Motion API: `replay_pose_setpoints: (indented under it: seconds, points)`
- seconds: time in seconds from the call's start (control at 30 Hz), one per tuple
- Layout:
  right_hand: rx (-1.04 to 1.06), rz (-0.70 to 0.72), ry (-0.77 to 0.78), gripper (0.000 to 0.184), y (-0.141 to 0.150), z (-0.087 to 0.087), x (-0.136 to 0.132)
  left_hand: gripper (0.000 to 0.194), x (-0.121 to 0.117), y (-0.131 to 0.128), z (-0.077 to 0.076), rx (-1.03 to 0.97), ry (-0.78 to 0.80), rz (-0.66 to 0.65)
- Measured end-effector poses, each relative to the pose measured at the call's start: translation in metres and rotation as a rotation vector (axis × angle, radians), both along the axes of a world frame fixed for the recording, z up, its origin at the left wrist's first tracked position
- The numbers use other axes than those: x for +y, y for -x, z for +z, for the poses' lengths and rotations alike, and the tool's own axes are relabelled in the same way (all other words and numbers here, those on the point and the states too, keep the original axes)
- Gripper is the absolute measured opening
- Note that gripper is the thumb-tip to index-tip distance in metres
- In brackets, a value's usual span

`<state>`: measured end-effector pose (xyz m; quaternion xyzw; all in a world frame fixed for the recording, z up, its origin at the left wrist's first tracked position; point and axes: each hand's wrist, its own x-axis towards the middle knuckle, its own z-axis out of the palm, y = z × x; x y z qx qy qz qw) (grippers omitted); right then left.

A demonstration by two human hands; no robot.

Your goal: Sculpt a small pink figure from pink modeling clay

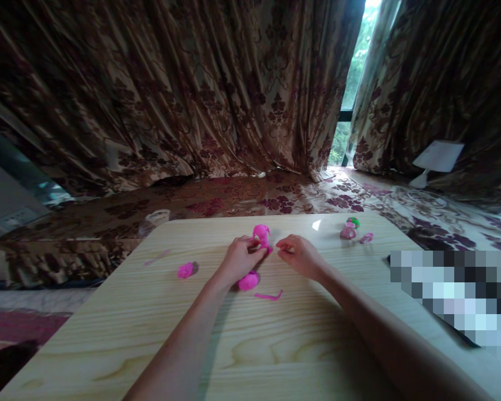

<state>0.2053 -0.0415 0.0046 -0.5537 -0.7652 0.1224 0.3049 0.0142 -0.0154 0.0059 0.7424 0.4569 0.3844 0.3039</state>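
**Pink figure in hand, pink bits all over the table**

So the biggest thing here is the patterned curtains, then the pale wooden table. White lamp off to the right, past the table. Left hand has its fingers closed on the lower part of an upright pink figure, near the table's far side. Right hand is just beside it, not touching the left, fingertips bent close together; can't tell if they're pinching anything. Smooth pink lump by the left wrist, smaller rough pink piece further left, and a thin bent pink strip nearer the camera.
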Motion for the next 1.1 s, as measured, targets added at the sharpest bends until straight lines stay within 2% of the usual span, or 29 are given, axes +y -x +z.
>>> replay_pose_setpoints:
  seconds: [0.1,0.2,0.3,0.4,0.47,0.5,0.57,0.63,0.67,0.73,0.8,0.87,0.93,1.0,1.1]
  points:
    - [0.02,0.096,0.09,0.018,-0.006,0.008,-0.016,0.024,-0.001,0.006,0.005,-0.071,0.046,0.032]
    - [0.047,0.268,0.178,0.016,-0.004,0.016,-0.037,0.03,-0.001,0.019,0.012,-0.054,0.057,0.084]
    - [-0.005,0.391,0.143,0.013,0.006,0.022,-0.054,0.027,-0.001,0.034,0.023,0.02,0.059,0.084]
    - [-0.066,0.415,0.063,0.006,0.015,0.024,-0.06,0.024,-0.005,0.042,0.039,0.016,-0.045,0.232]
    - [-0.031,0.426,0.078,0.01,0.015,0.026,-0.059,0.023,-0.013,0.04,0.052,-0.069,-0.151,0.337]
    - [0.023,0.42,0.114,0.012,0.014,0.028,-0.057,0.023,-0.019,0.036,0.058,-0.128,-0.18,0.34]
    - [0.187,0.388,0.215,0.013,0.009,0.032,-0.054,0.022,-0.034,0.023,0.069,-0.224,-0.165,0.221]
    - [0.38,0.335,0.295,0.014,0.005,0.038,-0.05,0.019,-0.048,0.008,0.076,-0.265,-0.055,0.045]
    - [0.47,0.309,0.303,0.014,0.003,0.041,-0.048,0.019,-0.054,0.001,0.077,-0.275,-0.011,-0.002]
    - [0.649,0.246,0.251,0.012,0.002,0.047,-0.044,0.023,-0.062,-0.01,0.077,-0.337,0.088,-0.008]
    - [0.815,0.181,0.169,0.011,0.004,0.05,-0.042,0.029,-0.066,-0.019,0.075,-0.485,0.202,0.03]
    - [0.929,0.15,0.112,0.01,0.009,0.05,-0.042,0.031,-0.068,-0.027,0.072,-0.659,0.36,-0.002]
    - [0.961,0.157,0.082,0.011,0.014,0.049,-0.043,0.03,-0.07,-0.036,0.069,-0.804,0.516,-0.098]
    - [0.905,0.173,0.045,0.011,0.018,0.047,-0.045,0.026,-0.071,-0.044,0.066,-0.929,0.597,-0.152]
    - [0.733,0.167,-0.031,0.012,0.021,0.044,-0.048,0.021,-0.07,-0.051,0.061,-1.091,0.652,-0.105]
